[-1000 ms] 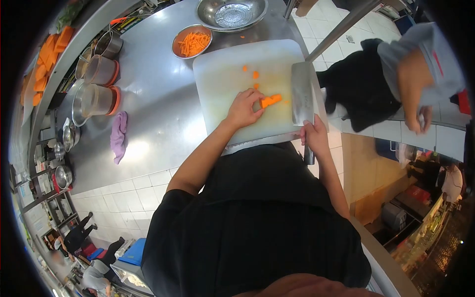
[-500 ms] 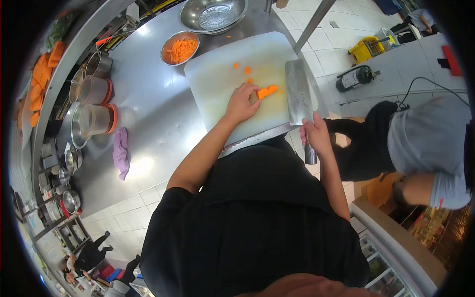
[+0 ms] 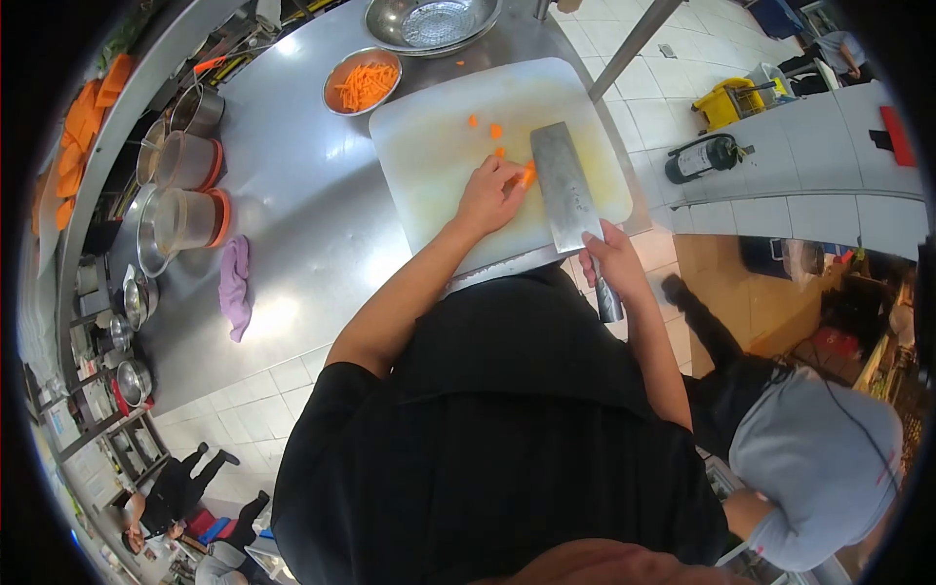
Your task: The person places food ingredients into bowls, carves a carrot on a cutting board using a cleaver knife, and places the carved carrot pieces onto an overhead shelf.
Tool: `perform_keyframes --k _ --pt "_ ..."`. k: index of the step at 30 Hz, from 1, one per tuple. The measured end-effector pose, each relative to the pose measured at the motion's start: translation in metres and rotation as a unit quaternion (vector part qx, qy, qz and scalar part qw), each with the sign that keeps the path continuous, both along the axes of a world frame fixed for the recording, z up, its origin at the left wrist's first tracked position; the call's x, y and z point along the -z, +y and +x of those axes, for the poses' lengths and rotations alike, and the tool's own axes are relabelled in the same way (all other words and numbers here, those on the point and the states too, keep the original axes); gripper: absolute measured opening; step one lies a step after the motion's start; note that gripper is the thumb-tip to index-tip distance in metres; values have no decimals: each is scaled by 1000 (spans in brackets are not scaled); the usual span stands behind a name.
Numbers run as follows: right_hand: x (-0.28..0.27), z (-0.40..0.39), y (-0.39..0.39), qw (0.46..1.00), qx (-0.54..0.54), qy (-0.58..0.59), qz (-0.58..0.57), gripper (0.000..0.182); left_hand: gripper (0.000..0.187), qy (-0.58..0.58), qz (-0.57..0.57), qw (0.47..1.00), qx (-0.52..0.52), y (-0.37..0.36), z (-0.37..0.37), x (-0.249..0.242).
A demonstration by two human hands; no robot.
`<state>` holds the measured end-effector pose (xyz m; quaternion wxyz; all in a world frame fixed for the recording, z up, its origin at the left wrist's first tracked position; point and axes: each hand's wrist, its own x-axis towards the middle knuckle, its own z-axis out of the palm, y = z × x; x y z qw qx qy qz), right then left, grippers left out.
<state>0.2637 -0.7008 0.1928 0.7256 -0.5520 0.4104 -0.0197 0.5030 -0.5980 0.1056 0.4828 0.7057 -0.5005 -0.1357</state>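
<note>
My right hand [image 3: 612, 255] grips the cleaver [image 3: 564, 185] near where its handle meets the blade. The broad blade lies over the white cutting board [image 3: 429, 146], its left side beside the orange carrot pieces [image 3: 528, 175]. With curled fingers, my left hand [image 3: 490, 195] holds those pieces against the board, partly covering them. A few small carrot bits [image 3: 496, 132] are scattered just above my left hand. Beyond the board's upper left corner stands a metal bowl [image 3: 330, 90] of shredded carrot [image 3: 366, 86].
Metal bowls [image 3: 487, 21] stand behind the board on the steel table [image 3: 283, 146]. A purple cloth [image 3: 234, 288] and plastic tubs [image 3: 185, 216] are to the left. At right, a person in a grey shirt [image 3: 819, 458] bends close by; a fire extinguisher [image 3: 704, 158] stands beyond.
The cleaver has moved left, up to the carrot pieces. My left fingers now cover more of them. The person in grey at right has moved nearer the bottom of the view.
</note>
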Motion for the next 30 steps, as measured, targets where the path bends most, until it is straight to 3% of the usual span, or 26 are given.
perform_keyframes --k 7,10,12,13,15,16,18,19,21,25,27,30 --pt "8 -17 -18 995 78 -35 -47 14 20 47 17 999 -13 -19 -9 1" --pt "8 -23 -26 990 135 -33 -39 13 18 -27 95 994 -36 -20 -26 -7" --pt "11 -29 -28 990 127 -29 -49 12 22 124 106 987 2 -21 -37 -6" --pt "10 -31 -28 989 134 -29 -46 12 22 122 110 986 8 -24 -34 -9" --pt "7 -35 -26 991 119 -22 -57 11 31 -29 122 992 -30 -30 -15 -22" --pt "9 -37 -26 991 123 -22 -55 11 31 -30 124 991 -26 -35 -8 -32" --pt "11 -39 -26 994 105 -8 -42 11 41 -288 59 953 68 -46 5 -49" --pt "13 -40 -26 994 104 -8 -41 11 41 -288 59 953 67 -54 9 -43" --pt "15 -41 -27 994 97 -3 -54 12 44 -254 42 946 199 -73 18 -28" --pt "8 -45 -32 992 103 8 -74 11 35 -231 113 935 245 -89 23 -30" --pt "10 -48 -33 992 95 8 -78 15 22 -170 202 952 154 -78 18 -39" --pt "0 -46 -28 986 36 75 -148 23 22 -112 195 970 93 -54 11 -31"
